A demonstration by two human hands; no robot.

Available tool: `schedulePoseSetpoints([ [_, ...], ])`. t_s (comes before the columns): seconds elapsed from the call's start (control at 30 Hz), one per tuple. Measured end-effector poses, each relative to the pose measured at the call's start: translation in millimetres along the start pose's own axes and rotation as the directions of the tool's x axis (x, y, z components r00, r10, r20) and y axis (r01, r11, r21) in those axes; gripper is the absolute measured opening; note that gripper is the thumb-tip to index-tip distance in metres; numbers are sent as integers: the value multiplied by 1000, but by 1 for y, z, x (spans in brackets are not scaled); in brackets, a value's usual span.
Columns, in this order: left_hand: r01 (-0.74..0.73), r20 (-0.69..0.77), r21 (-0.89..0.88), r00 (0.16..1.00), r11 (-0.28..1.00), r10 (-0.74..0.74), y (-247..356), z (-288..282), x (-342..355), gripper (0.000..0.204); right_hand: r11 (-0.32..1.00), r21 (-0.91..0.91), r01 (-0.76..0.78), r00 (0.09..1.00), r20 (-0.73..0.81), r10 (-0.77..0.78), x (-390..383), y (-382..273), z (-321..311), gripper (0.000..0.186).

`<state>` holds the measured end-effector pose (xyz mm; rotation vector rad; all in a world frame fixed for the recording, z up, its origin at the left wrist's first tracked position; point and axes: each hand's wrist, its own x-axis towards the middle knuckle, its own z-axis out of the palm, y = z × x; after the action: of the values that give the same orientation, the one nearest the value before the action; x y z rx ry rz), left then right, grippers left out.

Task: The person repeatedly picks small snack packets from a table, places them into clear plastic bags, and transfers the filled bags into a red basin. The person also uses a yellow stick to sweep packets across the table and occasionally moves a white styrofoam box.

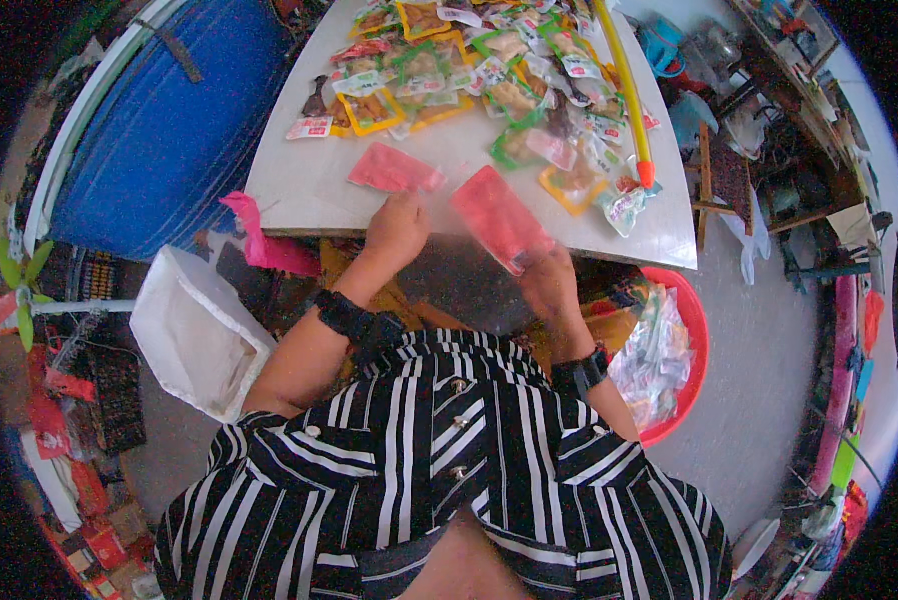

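Observation:
My left hand, at the table's near edge, is closed on the end of a small red packet, which reaches over the white table top. My right hand, blurred by motion, grips the lower corner of a larger flat red packet tilted above the table edge. The two packets are apart. Beyond them lies a heap of small sealed food packets, some edged in yellow or green, with pale or brown contents.
A yellow tube with an orange tip lies along the table's right side. A red tub of clear packets stands right of my legs. At left are a white foam box, a pink bag and a big blue container.

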<state>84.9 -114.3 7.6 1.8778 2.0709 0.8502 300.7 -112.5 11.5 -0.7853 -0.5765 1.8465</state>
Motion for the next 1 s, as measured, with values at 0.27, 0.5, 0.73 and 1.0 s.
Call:
schedulePoseSetpoints([
  [0.27,-19,12,-68,1000,997,20,8,-9,3,14,971,-196,-140,977,133,168,11,6,15,19],
  [0.5,-19,104,142,995,990,4,13,-6,-5,13,-239,-821,518,853,516,74,40,10,23,15],
  [0.73,-66,62,188,997,980,55,8,-9,-14,13,316,-833,454,846,514,140,69,30,59,21],
  [1.0,-67,87,119,995,991,57,8,-13,-19,13,206,-840,502,801,541,256,92,37,66,21],
])
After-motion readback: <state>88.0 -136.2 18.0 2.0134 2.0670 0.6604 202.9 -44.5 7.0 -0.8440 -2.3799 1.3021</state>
